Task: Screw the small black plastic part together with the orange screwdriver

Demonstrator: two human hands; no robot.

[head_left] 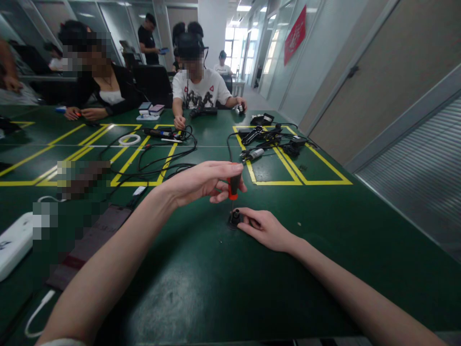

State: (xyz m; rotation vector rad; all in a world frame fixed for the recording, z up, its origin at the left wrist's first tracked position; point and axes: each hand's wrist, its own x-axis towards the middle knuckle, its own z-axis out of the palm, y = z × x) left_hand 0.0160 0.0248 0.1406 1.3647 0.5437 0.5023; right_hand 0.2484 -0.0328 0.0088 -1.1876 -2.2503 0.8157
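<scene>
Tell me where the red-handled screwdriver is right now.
Head view, near centre: the screwdriver stands upright in the left hand, its tip on the small black part held by the right hand.

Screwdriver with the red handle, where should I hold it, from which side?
Take the red handle near its top, from the left, as the left hand does: it stands upright, tip in the small black part held by the right hand.

Ceiling panels [244, 7] and far windows [234, 48] are lighting the room evenly and brightly. A soft glare is spreading over the green worktop [173, 293] near the bottom edge. Wide-angle distortion is bending the wall [396, 86] at the right; faces are pixelated.
</scene>
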